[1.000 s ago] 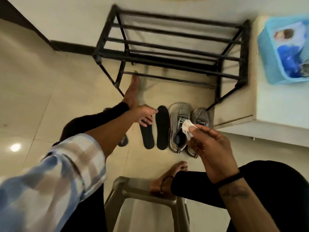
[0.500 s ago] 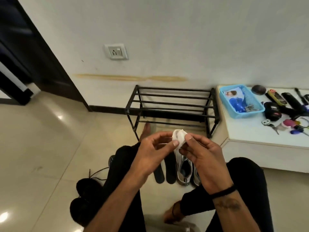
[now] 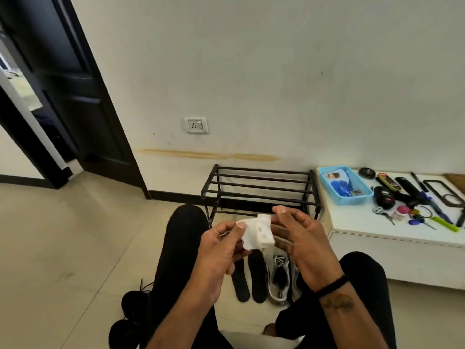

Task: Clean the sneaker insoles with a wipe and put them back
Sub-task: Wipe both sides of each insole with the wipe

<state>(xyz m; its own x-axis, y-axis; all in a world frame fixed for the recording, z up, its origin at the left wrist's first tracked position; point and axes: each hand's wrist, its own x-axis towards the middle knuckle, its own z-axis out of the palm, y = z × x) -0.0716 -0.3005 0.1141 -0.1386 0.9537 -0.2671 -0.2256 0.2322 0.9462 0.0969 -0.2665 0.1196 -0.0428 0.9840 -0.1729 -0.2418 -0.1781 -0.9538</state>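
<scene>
A folded white wipe (image 3: 259, 234) is held up between my two hands in front of me. My left hand (image 3: 221, 250) pinches its left edge with thumb and fingers. My right hand (image 3: 302, 240) pinches its right edge, fingers spread behind it. Below on the floor lie two black insoles (image 3: 249, 280) side by side. Right of them stand two grey sneakers (image 3: 279, 278), partly hidden by my right hand and wrist.
A black metal shoe rack (image 3: 261, 187) stands against the wall. A low white table (image 3: 392, 230) at right carries a blue basket (image 3: 346, 185), keys, brushes and a comb. Black shoes (image 3: 130, 316) sit at my lower left. A dark open door (image 3: 75, 102) stands at left.
My view has lifted from the floor toward the wall. My left hand left the insoles and joined the right on the wipe, which is now pulled wider between both hands.
</scene>
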